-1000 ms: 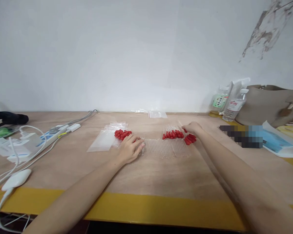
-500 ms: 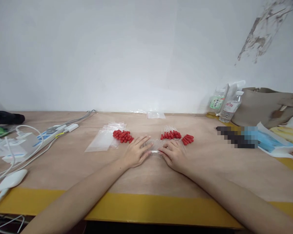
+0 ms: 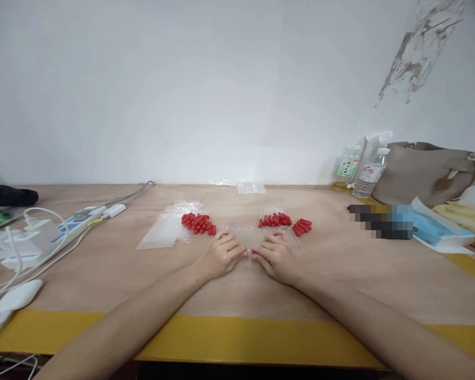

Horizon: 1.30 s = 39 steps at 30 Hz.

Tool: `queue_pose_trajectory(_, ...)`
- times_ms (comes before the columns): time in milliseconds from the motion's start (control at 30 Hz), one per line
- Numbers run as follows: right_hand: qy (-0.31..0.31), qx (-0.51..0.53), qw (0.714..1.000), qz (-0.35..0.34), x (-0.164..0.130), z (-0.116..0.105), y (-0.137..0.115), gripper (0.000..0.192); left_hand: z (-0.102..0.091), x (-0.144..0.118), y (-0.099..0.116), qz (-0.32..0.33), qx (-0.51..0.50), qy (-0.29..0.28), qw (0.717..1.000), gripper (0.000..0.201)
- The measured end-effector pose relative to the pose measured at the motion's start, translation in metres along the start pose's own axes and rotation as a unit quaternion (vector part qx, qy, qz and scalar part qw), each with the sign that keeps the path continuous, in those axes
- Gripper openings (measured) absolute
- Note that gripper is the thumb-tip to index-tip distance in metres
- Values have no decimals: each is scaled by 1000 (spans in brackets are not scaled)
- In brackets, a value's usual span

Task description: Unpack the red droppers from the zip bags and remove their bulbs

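A row of thin clear tubes [image 3: 250,235] lies flat on the wooden table [image 3: 237,285], side by side. My left hand [image 3: 220,257] and my right hand [image 3: 276,257] sit at the row's near edge. Their fingers are curled in over the tube ends, and the fingertips nearly meet in the middle. A pile of red caps [image 3: 198,222] lies just beyond my left hand. Two more heaps of red caps [image 3: 276,219] [image 3: 302,227] lie beyond my right hand, the nearer heap on a few loose tubes.
Clear zip bags [image 3: 167,229] lie left of the caps, another bag [image 3: 252,187] by the wall. A power strip [image 3: 75,224], chargers and white cables crowd the left. Two bottles [image 3: 364,174], a beige bag [image 3: 427,171] and blue papers [image 3: 435,228] stand on the right. Yellow tape [image 3: 237,338] marks the front edge.
My right hand came back from the far red caps to the tubes' near edge. Both hands lay flat on the row, then slid toward me and curled their fingers in.
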State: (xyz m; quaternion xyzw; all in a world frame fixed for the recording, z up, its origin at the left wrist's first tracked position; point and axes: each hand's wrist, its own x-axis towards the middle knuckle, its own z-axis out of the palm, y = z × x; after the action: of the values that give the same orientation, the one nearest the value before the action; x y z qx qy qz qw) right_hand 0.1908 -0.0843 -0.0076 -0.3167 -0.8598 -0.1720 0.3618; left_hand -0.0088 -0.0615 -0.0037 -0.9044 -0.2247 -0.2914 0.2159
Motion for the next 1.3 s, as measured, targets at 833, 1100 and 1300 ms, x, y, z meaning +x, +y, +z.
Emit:
queue_pose_trajectory(833, 136, 19, 956, 258, -20, -32, 92, 28, -8, -17, -35, -216, -60, 46, 974, 25)
queue_pose_trajectory(1100, 73, 39, 883, 463, -31, -22, 140, 32, 8, -4, -31, -161, -42, 82, 983, 32)
queue_pose_trajectory(1300, 41, 41, 872, 487, -36, -20, 146, 23, 13, -4, -28, -118, -15, 54, 991, 30)
